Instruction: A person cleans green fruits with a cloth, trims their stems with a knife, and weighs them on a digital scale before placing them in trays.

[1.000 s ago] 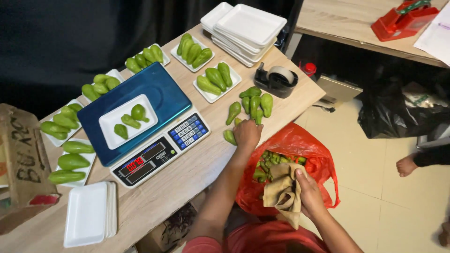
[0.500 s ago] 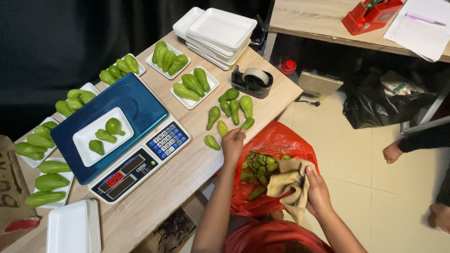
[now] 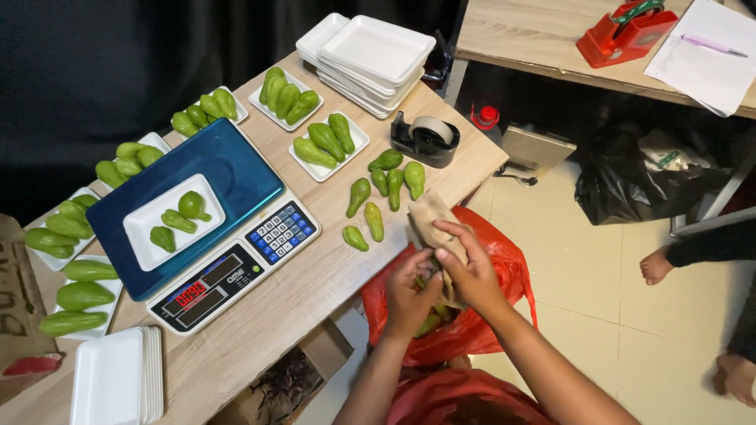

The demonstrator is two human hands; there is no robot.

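Brown paper (image 3: 431, 214), crumpled, sits in both our hands just off the table edge (image 3: 331, 283), above the red plastic bag (image 3: 504, 260) that hangs below. Our right hand (image 3: 472, 271) has fingers curled over the paper's lower part w/ thumb pressed on it, a closed hold. Our left hand (image 3: 409, 295) is cupped under and against the same wad, fingers bent round it; we can't tell how tight. Paper's upper end pokes up past the right-hand fingers, near the loose green chayotes (image 3: 386, 189) lying bare on the tabletop. More green veg shows inside the bag below our hands.

Further left on the table: blue digital scale (image 3: 236, 177) w/ a white foam tray (image 3: 142, 236) on its platform, 3 small chayotes in it. Around the scale's far side, several filled white trays (image 3: 350, 149) of chayotes in a row. Stack of white foam trays (image 3: 370, 51) w/ nothing in them at the far corner, another stack (image 3: 110, 386) at the near left. Black tape dispenser (image 3: 425, 138) stands just beside the loose chayotes.

On the 2nd table, top right: red dispenser (image 3: 622, 31), papers w/ a pen. Black bag (image 3: 630, 185) on the floor. Another person's bare feet (image 3: 657, 264) at the right edge, well apart from our hands.
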